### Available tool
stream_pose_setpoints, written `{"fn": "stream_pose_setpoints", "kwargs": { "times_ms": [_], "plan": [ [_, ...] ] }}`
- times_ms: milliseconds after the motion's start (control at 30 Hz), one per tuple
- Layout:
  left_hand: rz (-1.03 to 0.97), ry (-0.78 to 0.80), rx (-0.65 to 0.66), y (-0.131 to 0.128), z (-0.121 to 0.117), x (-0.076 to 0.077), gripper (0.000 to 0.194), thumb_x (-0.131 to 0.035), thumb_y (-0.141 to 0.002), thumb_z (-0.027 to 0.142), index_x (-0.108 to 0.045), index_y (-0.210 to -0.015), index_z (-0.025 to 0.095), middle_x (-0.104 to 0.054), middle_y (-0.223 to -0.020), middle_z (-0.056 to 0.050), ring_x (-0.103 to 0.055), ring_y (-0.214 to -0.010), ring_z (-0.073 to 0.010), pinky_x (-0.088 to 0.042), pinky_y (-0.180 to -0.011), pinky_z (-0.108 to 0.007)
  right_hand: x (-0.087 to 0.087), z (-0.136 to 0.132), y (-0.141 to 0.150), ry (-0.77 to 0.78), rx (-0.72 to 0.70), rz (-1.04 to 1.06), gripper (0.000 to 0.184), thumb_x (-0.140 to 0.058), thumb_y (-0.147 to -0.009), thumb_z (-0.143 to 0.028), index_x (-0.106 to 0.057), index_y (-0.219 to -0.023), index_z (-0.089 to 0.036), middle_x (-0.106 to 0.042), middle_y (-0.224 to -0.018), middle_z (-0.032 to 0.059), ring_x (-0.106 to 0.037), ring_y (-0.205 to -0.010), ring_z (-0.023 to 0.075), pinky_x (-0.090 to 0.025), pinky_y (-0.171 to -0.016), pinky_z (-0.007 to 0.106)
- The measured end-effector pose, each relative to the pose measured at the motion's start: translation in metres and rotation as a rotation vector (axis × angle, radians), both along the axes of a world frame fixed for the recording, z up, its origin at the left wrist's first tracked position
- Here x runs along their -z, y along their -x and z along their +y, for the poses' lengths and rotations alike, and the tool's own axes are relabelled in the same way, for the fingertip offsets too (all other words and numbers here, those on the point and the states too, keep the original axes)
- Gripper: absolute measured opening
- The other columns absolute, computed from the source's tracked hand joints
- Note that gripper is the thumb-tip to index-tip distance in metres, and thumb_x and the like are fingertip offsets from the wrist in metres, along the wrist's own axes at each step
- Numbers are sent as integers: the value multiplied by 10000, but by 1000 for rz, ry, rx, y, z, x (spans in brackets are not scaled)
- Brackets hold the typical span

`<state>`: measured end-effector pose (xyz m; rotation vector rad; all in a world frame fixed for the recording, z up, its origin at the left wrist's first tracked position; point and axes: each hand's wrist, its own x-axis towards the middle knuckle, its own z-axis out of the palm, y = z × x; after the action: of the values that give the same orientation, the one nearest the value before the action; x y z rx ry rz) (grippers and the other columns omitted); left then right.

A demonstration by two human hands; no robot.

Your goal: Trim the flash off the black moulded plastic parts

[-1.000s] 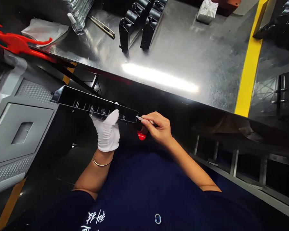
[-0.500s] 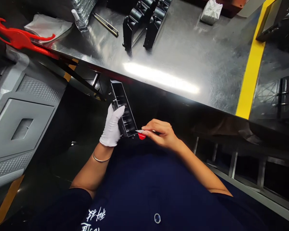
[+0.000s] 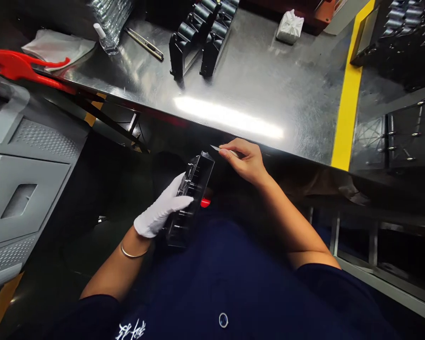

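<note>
My left hand [image 3: 166,205], in a white glove, grips a long black ribbed plastic part [image 3: 194,182] in front of my body. The part is tilted, its upper end leaning right. Bare and pinched closed, my right hand [image 3: 244,160] holds a small knife [image 3: 216,148] with a thin pointed blade directed left. A gap separates the blade from the black part's upper end. Most of the knife's handle is hidden by my fingers. On the metal table [image 3: 255,85] beyond stand two black parts with rounded tops [image 3: 214,45].
A utility knife [image 3: 145,43], a small clear bottle with a white cap [image 3: 106,40] and a white wrapped packet [image 3: 290,27] lie on the table. A red plastic piece [image 3: 24,66] overhangs its left edge. Yellow tape [image 3: 347,113] crosses the right side. A grey plastic unit [image 3: 24,189] stands left.
The black part has turned, its upper end swinging right and its lower end dropping nearer my body. My right hand has moved up with the knife, away from the part's lower corner.
</note>
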<state>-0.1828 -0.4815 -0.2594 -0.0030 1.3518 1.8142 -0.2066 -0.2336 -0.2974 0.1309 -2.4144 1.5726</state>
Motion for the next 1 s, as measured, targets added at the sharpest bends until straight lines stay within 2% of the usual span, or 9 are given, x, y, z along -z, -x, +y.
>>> {"fn": "stream_pose_setpoints", "kwargs": {
  "times_ms": [167, 367, 500, 633, 700, 800, 867, 933, 1000],
  "plan": [
    [-98, -36, 90, 5, -15, 2, 429, -686, -803, 426, -628, -1177, 226, -665, -902, -75, -598, -662, -167, -526, -600, -292, -26, 11, -13, -91, -276, -67, 298, -663, -833, -530, -761, -823, -248, -712, -784, 42, -631, -677, 159, -503, -627, 301],
    [-130, -44, 250, 13, -25, 3, 513, -713, -766, 427, -620, -1232, 236, -674, -866, -65, -586, -618, -158, -491, -564, -268, -48, 21, -6, -199, -529, -155, 287, -689, -811, -535, -764, -822, -257, -691, -776, 28, -636, -682, 156, -502, -619, 290],
    [-163, -42, 353, 17, -30, 2, 529, -703, -767, 354, -617, -1273, 223, -687, -872, -80, -629, -691, -197, -503, -581, -273, -53, 20, -2, -215, -619, -177, 308, -712, -779, -554, -765, -811, -253, -688, -764, 26, -640, -689, 161, -518, -644, 298],
    [-328, -65, 433, 14, -33, 9, 563, -725, -743, 344, -597, -1280, 231, -690, -891, -69, -617, -634, -164, -492, -517, -240, -45, 19, -1, -296, -678, -113, 299, -643, -850, -536, -764, -847, -262, -693, -796, 33, -644, -731, 160, -523, -668, 299],
    [-465, -103, 436, 10, -34, 16, 533, -726, -735, 391, -605, -1225, 222, -677, -854, -60, -598, -559, -149, -470, -449, -230, -33, 16, -2, -296, -638, -69, 299, -621, -868, -533, -763, -854, -270, -697, -809, 36, -640, -728, 157, -523, -667, 302],
    [-581, -195, 391, 4, -31, 24, 480, -688, -734, 517, -639, -1044, 154, -648, -812, -76, -570, -486, -142, -429, -367, -224, -11, 5, -8, -148, -450, -20, 320, -607, -869, -549, -760, -856, -268, -707, -811, 41, -639, -706, 157, -528, -654, 307],
    [-559, -220, 338, 3, -27, 26, 485, -673, -735, 556, -634, -984, 141, -637, -805, -80, -559, -475, -138, -428, -358, -229, 1, -6, -13, -29, -230, 1, 335, -588, -885, -543, -753, -855, -252, -715, -806, 46, -644, -706, 160, -532, -660, 311],
    [-471, -182, 287, 3, -22, 24, 472, -690, -743, 529, -625, -1037, 165, -639, -831, -70, -558, -491, -130, -440, -381, -232, 7, -18, -19, 26, -27, -12, 332, -575, -902, -516, -744, -850, -235, -720, -794, 44, -651, -715, 165, -532, -671, 313],
    [-334, -115, 251, 5, -18, 21, 468, -705, -762, 477, -609, -1130, 203, -649, -868, -60, -572, -532, -131, -464, -444, -243, 5, -26, -24, 18, 60, -46, 330, -546, -929, -478, -735, -847, -220, -717, -760, 36, -651, -686, 160, -527, -653, 301]
  ]
}}
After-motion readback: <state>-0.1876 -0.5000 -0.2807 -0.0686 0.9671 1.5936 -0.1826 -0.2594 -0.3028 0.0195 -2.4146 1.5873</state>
